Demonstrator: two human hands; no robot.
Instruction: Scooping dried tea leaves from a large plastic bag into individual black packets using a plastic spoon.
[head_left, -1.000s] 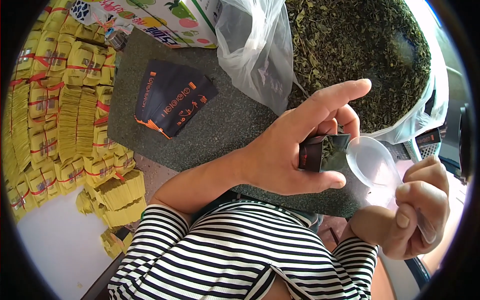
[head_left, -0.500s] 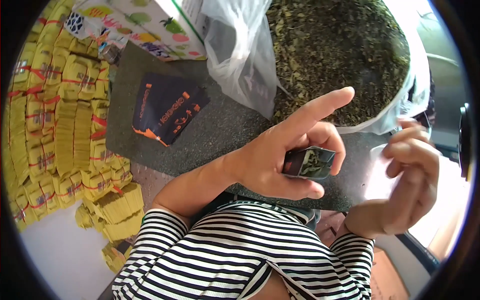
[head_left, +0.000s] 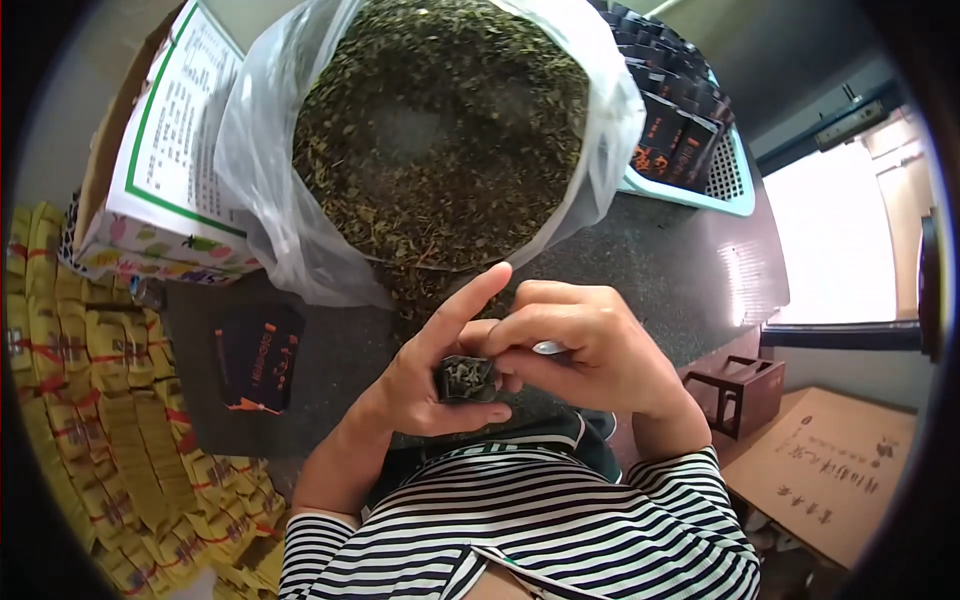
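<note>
In my left hand (head_left: 420,375) is a small dark pouch (head_left: 452,392), gripped between thumb and curled fingers while the index finger points up and away. Its mouth gapes toward me, and dried leaves (head_left: 468,378) show inside. My right hand (head_left: 585,345) is closed, its fingertips at the pouch's right edge. From between its thumb and fingers a shiny silver, spoon-like utensil (head_left: 548,347) shows in part; the rest is hidden. Just beyond both hands, a big clear plastic bag (head_left: 612,110) stands full of loose dried leaves (head_left: 440,140).
Flat dark pouches (head_left: 258,358) lie fanned out at the table's left. A light blue basket (head_left: 735,190) of filled dark pouches stands far right. A printed carton (head_left: 185,150) stands left of the bag. Yellow bundles (head_left: 130,420) pile up at left; a cardboard box (head_left: 815,470) sits lower right.
The view has swung right, bringing the basket into sight. My right hand has come in from the right to the pouch's mouth. My left hand still holds the pouch.
</note>
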